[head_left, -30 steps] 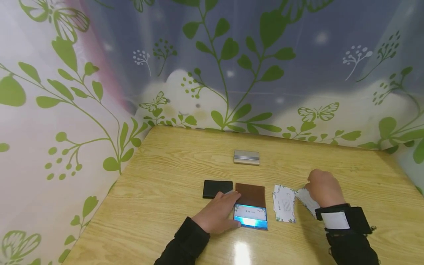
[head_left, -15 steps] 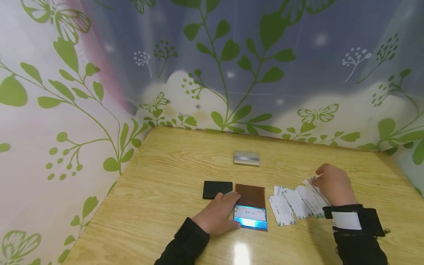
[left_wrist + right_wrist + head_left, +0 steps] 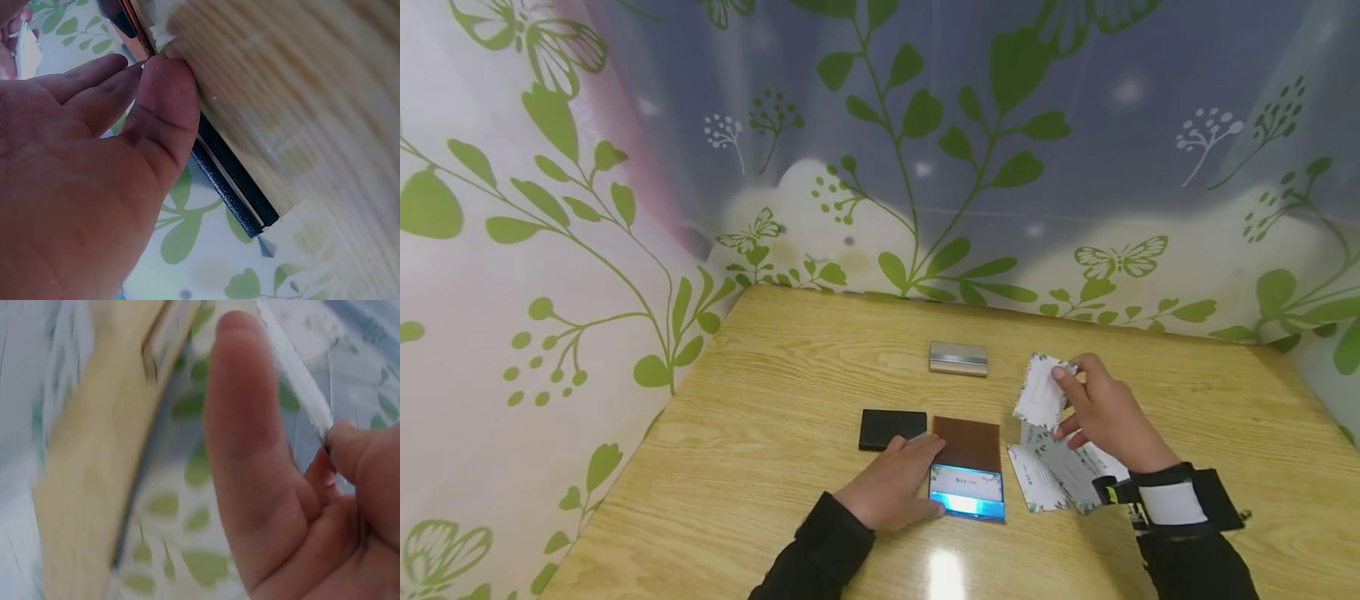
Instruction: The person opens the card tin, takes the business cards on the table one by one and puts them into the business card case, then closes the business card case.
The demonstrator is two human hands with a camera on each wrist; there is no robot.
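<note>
Pinching white card [image 3: 1041, 393], right hand [image 3: 1111, 414] hovered over fanned cards [image 3: 1036, 478]; left hand [image 3: 891, 483], fingers relaxed, touched brown card holder [image 3: 967, 442].

A white card [image 3: 1040, 392] with leafy printed edges is held up off the desk [image 3: 760, 467], pinched in the right hand [image 3: 1108, 417]. Similar loose cards [image 3: 1033, 479] lie fanned and overlapping. Beside them a brown holder [image 3: 967, 442] lies flat, a printed card [image 3: 966, 481] above its shiny blue strip, the left hand [image 3: 895, 487] touching its left edge.
</note>
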